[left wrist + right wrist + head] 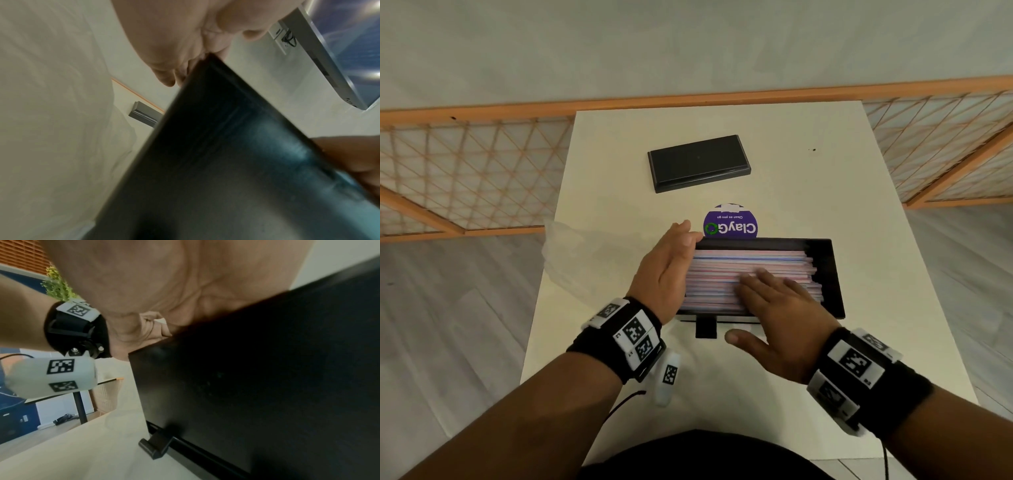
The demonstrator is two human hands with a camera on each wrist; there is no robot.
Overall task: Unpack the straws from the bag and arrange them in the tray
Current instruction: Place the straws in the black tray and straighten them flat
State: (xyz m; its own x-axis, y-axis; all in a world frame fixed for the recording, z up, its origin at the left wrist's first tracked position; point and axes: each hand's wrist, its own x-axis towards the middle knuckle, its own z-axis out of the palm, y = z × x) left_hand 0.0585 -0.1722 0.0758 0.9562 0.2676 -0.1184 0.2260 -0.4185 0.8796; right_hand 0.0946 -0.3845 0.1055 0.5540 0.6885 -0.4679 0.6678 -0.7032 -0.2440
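A black tray (828, 270) sits on the white table, filled with a flat layer of pink, white and blue straws (750, 263) lying left to right. My left hand (671, 263) stands on edge, fingers straight, pressed against the straws' left ends at the tray's left wall. My right hand (777, 301) lies flat with straight fingers on top of the straws near the front. A crumpled clear bag (571, 253) lies to the left of the tray. The wrist views show mostly the tray's dark wall (226, 146) (267, 369); the straws are hidden there.
A second black tray-like piece (698, 162) lies upside down farther back on the table. A round purple sticker (729, 222) shows behind the tray. A small black tab (705, 327) sticks out at the tray's front. Orange lattice screens flank the table (791, 394).
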